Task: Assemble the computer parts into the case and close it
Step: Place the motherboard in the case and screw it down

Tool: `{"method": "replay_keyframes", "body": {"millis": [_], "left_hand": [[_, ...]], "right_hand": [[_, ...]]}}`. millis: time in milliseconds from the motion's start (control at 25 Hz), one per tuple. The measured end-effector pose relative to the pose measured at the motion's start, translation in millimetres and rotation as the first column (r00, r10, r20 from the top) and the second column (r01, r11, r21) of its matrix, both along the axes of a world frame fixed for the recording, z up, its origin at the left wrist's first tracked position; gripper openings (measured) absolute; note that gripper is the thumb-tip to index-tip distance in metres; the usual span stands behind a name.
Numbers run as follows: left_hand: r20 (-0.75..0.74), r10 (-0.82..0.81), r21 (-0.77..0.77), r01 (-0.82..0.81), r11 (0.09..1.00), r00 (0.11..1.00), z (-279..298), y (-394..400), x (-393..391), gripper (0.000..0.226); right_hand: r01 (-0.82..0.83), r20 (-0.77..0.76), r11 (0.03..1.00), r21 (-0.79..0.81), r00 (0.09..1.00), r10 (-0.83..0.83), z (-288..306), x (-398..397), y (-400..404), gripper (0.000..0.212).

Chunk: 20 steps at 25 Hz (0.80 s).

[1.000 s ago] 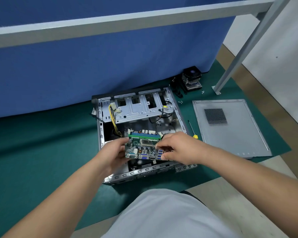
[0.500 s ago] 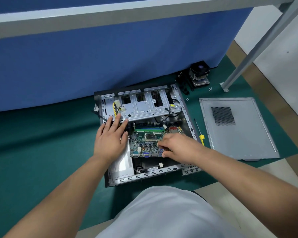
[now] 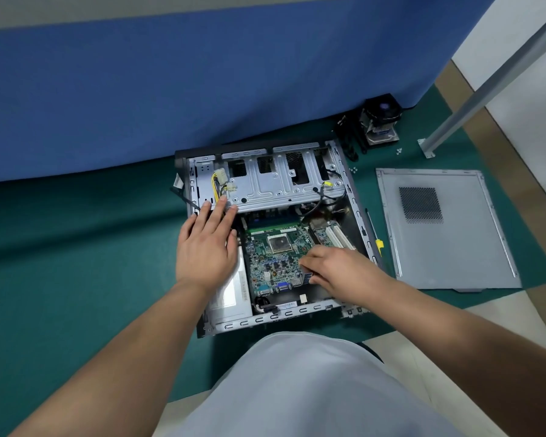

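Observation:
An open grey computer case (image 3: pixel 355 197) lies on its side on the green mat. A green motherboard (image 3: pixel 276 257) sits inside it, below the silver drive cage (image 3: pixel 275 184). My left hand (image 3: pixel 207 247) is flat with straight fingers, fingertips touching the cage's lower edge near the yellow cables (image 3: pixel 216 186). My right hand (image 3: pixel 338 272) has curled fingers gripping the motherboard's right near edge by the blue ports. The silver power supply (image 3: pixel 230 294) shows partly under my left wrist.
The grey side panel (image 3: pixel 448 244) with a mesh vent lies flat right of the case. A yellow-handled screwdriver (image 3: pixel 374 231) rests between them. A black CPU cooler (image 3: pixel 380 121) stands at the back right by loose screws (image 3: pixel 354 169). A blue partition (image 3: pixel 202 83) rises behind; a metal leg (image 3: pixel 460 108) slants right.
My left hand let go of the motherboard's left edge and moved up to the drive cage. The motherboard went from lifted to lying lower and deeper in the case; my right hand still holds it.

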<state>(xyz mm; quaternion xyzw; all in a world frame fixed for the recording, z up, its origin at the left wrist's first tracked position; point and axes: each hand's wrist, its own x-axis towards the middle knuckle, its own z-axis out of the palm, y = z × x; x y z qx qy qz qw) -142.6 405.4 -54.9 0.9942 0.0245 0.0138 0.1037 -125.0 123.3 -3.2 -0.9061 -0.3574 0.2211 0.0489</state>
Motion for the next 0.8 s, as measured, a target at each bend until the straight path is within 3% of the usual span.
{"method": "replay_keyframes", "body": {"millis": [360, 800], "left_hand": [[0.012, 0.017, 0.027, -0.017, 0.999, 1.000, -3.0, -1.4, 1.3, 0.056], [0.051, 0.018, 0.026, -0.019, 0.999, 0.999, -9.8, -1.0, 3.0, 0.057]], "right_hand": [[-0.123, 0.021, 0.988, -0.095, 0.992, 0.125, -45.3, 23.2, 9.2, 0.018], [-0.382, -0.167, 0.907, -0.177, 0.920, 0.354, -84.0, 27.9, 18.3, 0.042]]}}
